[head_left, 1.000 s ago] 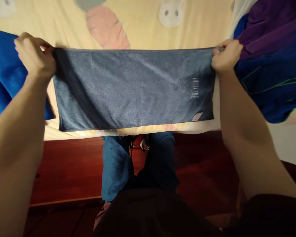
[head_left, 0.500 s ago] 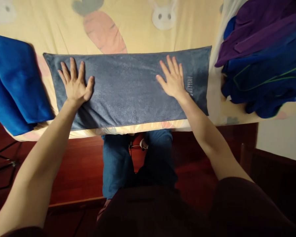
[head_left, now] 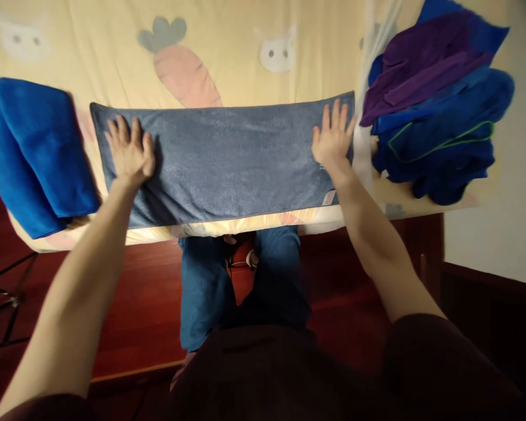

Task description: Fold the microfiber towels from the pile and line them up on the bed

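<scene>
Right of centre, the right hand (head_left: 333,137) and wrist leave only an unreadable trace of pale lettering (head_left: 322,167) on the rectangular grey plush towel (head_left: 236,158); the small pinkish label (head_left: 329,197) is too blurred to read. The left edge crops the folded blue cloth (head_left: 48,146) and the thin black metal stand (head_left: 13,301).

This looks like a home, given the carrot-and-rabbit-print sheet (head_left: 245,64).

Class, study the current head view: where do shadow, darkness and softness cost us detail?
Head view: a dark shadow falls on the grey towel along the thumb side of the left hand; head view, bottom: the dark shirt sinks into gloom, with little fabric detail readable; head view, upper left: the printed white face looks soft, its outline hazy.
</scene>
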{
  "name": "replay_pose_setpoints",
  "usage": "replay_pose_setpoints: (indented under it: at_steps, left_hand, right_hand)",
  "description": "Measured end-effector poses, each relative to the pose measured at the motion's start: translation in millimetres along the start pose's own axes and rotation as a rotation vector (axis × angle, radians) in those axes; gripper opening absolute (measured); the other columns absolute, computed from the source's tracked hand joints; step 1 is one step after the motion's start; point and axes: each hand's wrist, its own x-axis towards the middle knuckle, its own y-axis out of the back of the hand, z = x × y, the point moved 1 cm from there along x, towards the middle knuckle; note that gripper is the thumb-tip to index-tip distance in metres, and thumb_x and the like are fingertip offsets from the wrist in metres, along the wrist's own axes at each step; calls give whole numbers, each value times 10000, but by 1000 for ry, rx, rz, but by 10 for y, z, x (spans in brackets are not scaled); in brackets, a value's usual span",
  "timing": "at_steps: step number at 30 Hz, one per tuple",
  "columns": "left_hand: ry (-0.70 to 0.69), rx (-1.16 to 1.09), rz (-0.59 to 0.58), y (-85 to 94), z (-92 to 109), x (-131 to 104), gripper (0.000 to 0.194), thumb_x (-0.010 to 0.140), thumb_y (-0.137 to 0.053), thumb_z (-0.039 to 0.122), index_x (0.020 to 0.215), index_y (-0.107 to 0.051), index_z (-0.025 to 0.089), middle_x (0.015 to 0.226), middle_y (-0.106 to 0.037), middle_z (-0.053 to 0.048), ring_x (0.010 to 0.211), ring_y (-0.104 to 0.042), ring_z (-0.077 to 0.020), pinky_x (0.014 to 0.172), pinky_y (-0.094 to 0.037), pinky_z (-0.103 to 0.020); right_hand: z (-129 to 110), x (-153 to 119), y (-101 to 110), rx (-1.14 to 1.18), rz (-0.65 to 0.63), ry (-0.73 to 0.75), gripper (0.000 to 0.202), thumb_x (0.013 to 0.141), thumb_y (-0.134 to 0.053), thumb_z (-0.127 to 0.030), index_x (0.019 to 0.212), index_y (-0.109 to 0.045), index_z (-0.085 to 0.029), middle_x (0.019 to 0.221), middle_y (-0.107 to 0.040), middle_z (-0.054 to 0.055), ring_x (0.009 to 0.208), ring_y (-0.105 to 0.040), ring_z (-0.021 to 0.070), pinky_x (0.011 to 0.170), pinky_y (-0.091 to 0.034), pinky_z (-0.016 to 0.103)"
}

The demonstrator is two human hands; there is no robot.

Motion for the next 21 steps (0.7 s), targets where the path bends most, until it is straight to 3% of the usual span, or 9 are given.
replay_pose_setpoints:
  at_steps: [3,5,7,10,13,16,19,21]
  left_hand:
    - [-94,-18,-32,22,379,-686,711,1033,-340,561,1592,-339,121,1708,-179,-105,1600,-48,-249,1294,-42,-542]
    - [-108,-13,-36,47,467,-1213,657,1018,-411,512,1588,-377,189,1707,-198,-81,1596,-75,-288,1292,-45,-567]
    - [31,29,57,85,403,-1645,657,1022,-392,496,1597,-361,180,1708,-178,-118,1593,-75,-322,1277,-43,-602]
    - [206,75,143,162,241,-2014,664,1035,-331,473,1608,-322,136,1701,-166,-172,1589,-85,-341,1261,-81,-626]
    - [286,48,146,251,257,-2265,672,1026,-325,448,1584,-350,76,1673,-216,-230,1575,-136,-380,1236,-157,-657]
    - [300,-55,159,205,479,-2788,694,993,-355,447,1563,-379,51,1642,-261,-273,1561,-166,-418,1211,-212,-688]
    - [282,-191,9,-30,761,-3580,678,987,-305,483,1571,-403,155,1594,-406,-211,1528,-302,-354,1243,-275,-592]
    - [371,-269,-55,-154,901,-4063,675,988,-276,513,1600,-358,241,1580,-447,-161,1470,-415,-302,1202,-401,-480]
  right_hand:
    - [-452,-577,174,149,28,203,651,1095,-243,-452,1612,-238,-57,1706,-129,165,1592,-86,289,1270,-111,553]
    - [-503,-1018,129,214,-52,249,613,1080,-308,-442,1619,-292,-151,1708,-193,106,1592,-139,253,1287,-135,519]
    - [-318,-1336,4,231,-12,66,619,1075,-303,-446,1617,-304,-147,1703,-203,128,1589,-152,262,1279,-142,542]
    - [58,-1452,-108,247,32,-221,636,1072,-274,-448,1608,-314,-109,1693,-210,174,1584,-155,292,1258,-140,589]
    - [65,-1459,69,293,-12,-334,631,1065,-281,-432,1574,-374,-71,1667,-252,226,1568,-194,325,1230,-153,640]
    - [-392,-1938,287,309,95,-316,606,1060,-283,-372,1573,-377,-65,1676,-227,224,1575,-163,333,1231,-167,638]
    - [-985,-2887,221,413,169,-113,550,1057,-294,-337,1538,-465,-132,1684,-258,148,1579,-188,284,1251,-234,553]
    - [-1255,-3499,105,473,87,14,507,1046,-357,-382,1447,-588,-176,1647,-358,119,1551,-280,297,1232,-300,536]
